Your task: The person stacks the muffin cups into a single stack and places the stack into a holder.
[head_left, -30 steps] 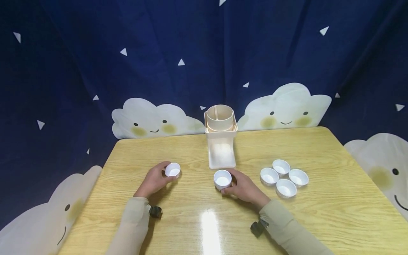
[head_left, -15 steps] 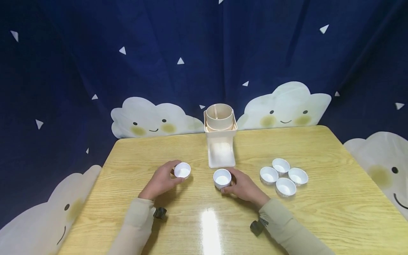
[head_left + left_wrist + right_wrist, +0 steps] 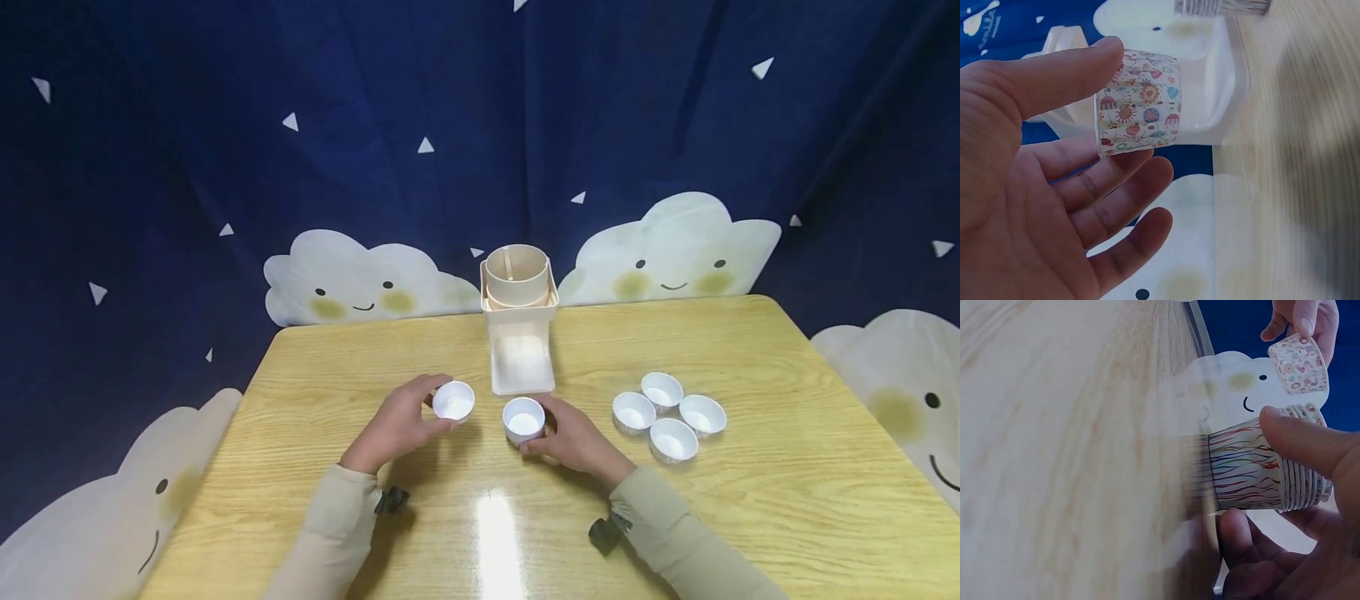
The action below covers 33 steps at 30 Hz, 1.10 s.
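Observation:
My left hand (image 3: 405, 421) pinches a small paper baking cup (image 3: 1138, 103) between thumb and fingers. Its outside carries a flower print, and its inside is white. The cup is raised off the table, upright or nearly so, a short way left of the other hand. My right hand (image 3: 573, 437) grips a nested stack of paper baking cups (image 3: 1244, 465) standing on the table. Coloured wavy lines cover the lowest cup, and several rims show at the top. A gap separates the left cup from the stack.
Behind the stack stands a cream holder (image 3: 521, 358) with a round open tube (image 3: 517, 279) on top. Several white-lined paper cups (image 3: 673, 442) sit grouped on the right of the wooden table (image 3: 787, 500). A dark blue cloud-print curtain (image 3: 375, 125) hangs behind.
My left hand has moved right with its baking cup, closer to the stack. My right hand and the stack have stayed in place.

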{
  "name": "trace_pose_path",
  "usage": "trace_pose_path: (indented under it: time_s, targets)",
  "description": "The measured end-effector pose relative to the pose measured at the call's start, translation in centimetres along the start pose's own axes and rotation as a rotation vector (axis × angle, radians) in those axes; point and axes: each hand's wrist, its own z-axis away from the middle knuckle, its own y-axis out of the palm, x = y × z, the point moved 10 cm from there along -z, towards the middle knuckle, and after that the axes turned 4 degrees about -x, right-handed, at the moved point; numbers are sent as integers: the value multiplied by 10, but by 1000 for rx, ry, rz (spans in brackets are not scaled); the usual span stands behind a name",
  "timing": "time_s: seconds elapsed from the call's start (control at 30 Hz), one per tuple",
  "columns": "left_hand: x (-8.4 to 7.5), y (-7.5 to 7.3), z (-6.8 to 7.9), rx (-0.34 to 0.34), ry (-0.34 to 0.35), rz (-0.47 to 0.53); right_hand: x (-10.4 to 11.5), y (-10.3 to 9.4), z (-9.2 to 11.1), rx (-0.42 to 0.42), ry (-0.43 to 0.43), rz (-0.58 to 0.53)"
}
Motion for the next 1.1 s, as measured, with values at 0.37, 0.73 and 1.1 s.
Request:
trace_pose_path:
  time_s: [0.37, 0.73, 1.1]
  targets:
    - [-17, 3, -4, 3, 15, 27, -2, 2, -1, 7, 12, -1]
    - [-41, 19, -12, 29, 49, 69, -1, 1, 0, 8, -29, -47]
    - [-50, 36, -17, 45, 84, 67, 4, 1, 1, 14, -63, -32]
